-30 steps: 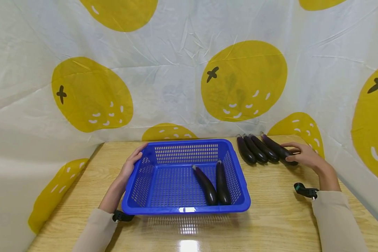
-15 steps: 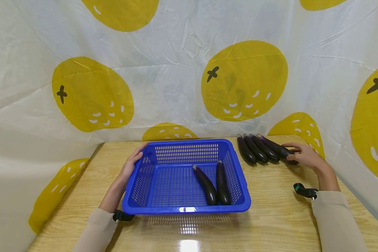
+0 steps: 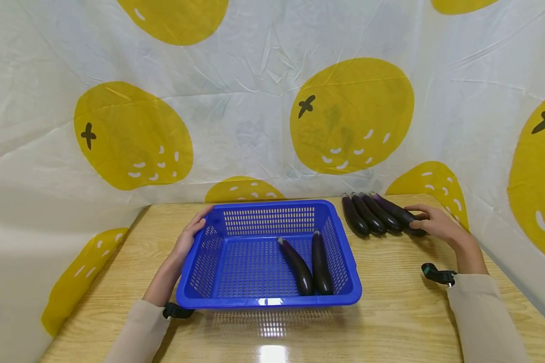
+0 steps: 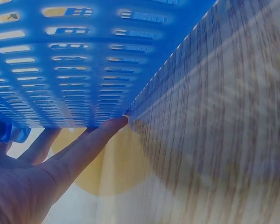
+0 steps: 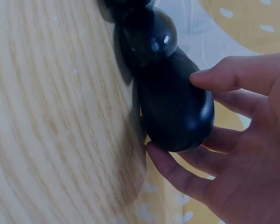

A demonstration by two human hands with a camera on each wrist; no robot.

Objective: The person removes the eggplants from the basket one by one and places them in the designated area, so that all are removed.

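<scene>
In the head view my right hand [image 3: 440, 225] grips the blunt end of a dark purple eggplant [image 3: 392, 207], the rightmost of a row at the back right. From the right wrist, the thumb lies on the upper side of this eggplant [image 5: 177, 107] and the fingers curl below and behind it. Several more eggplants [image 3: 367, 217] lie side by side to its left. My left hand [image 3: 188, 237] rests along the left wall of a blue perforated basket [image 3: 265, 301], its fingers extended against the outer side [image 4: 74, 93]. Two eggplants [image 3: 296, 267] lie inside, on the basket's right half.
The basket stands on a wood-grain table [image 3: 399, 302]. Behind and along both sides hangs a white cloth [image 3: 240, 126] printed with large yellow fruit. It meets the table's back edge close behind the eggplant row.
The stalk end of the gripped eggplant has swung left against its neighbours. My right hand has shifted slightly left with it. The left hand and basket stay put.
</scene>
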